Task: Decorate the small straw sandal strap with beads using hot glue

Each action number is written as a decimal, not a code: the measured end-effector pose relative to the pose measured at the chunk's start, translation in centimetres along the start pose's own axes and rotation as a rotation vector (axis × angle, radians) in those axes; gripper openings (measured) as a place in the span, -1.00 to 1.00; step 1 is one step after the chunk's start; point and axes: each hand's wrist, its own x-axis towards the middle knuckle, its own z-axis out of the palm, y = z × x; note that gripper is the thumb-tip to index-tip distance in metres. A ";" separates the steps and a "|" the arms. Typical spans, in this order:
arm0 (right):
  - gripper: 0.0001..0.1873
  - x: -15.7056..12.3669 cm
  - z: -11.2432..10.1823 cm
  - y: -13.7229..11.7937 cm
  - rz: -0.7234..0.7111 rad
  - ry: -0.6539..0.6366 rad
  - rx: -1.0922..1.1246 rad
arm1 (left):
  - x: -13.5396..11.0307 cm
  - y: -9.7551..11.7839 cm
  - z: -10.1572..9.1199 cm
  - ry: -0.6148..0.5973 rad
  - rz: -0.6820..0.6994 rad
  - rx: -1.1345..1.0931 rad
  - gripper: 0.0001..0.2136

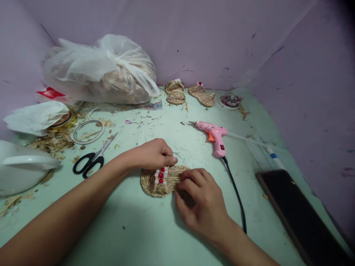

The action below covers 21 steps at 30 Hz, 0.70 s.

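A small woven straw sandal (177, 179) lies on the green tabletop, with a strap of white and red beads (161, 176) across its left part. My right hand (203, 199) has its fingers curled over the sandal's right end, gripping it and hiding that end. At the sandal's far edge is my left hand (154, 154), closed, thumb and forefinger pinched together. Whatever is between those fingertips is too small to make out. Beyond the hands, a pink hot glue gun (212, 135) rests on its side, its nozzle facing left.
Left of my left arm are black-handled scissors (95, 157), a tape roll (88, 132) and a white pitcher-like container (24, 168). A stuffed plastic bag (102, 70), straw slippers (175, 92), another sandal (202, 95) and a bead dish (230, 101) line the back. A phone (299, 210) lies right.
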 end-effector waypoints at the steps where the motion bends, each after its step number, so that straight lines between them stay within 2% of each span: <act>1: -0.92 0.1 0.2 0.0 0.019 0.013 0.024 | 0.0 0.0 -0.1 -0.009 -0.003 0.005 -0.72; 6: -0.85 0.4 0.9 0.2 0.103 0.024 0.109 | -0.2 0.2 -0.1 -0.028 -0.024 0.003 -0.68; 11: -0.88 0.1 0.8 0.1 0.065 0.015 0.042 | -0.4 0.4 -0.3 -0.007 -0.028 -0.101 -0.61; 12: -0.90 -0.1 0.7 -0.1 0.058 0.001 0.013 | -0.7 0.6 -0.6 0.051 -0.018 -0.134 -0.61; 14: -0.93 -0.6 0.2 -0.6 0.084 -0.017 -0.055 | -1.8 0.8 -1.2 0.268 -0.033 -0.184 -0.65; 16: -0.84 -1.4 -0.5 -1.3 0.141 -0.020 -0.056 | -3.3 0.8 -1.5 0.491 -0.146 -0.175 -0.69; 17: -0.77 -1.8 -0.9 -1.5 0.178 -0.023 -0.009 | -4.2 0.7 -1.4 0.552 -0.222 -0.156 -0.71; 19: -0.71 -2.4 -1.8 -1.6 0.257 -0.033 0.140 | -5.9 0.4 -0.4 0.555 -0.353 -0.124 -0.77; 21: -0.78 -2.6 -2.6 -1.1 0.324 -0.052 0.216 | -7.3 0.2 1.5 0.509 -0.417 -0.138 -0.77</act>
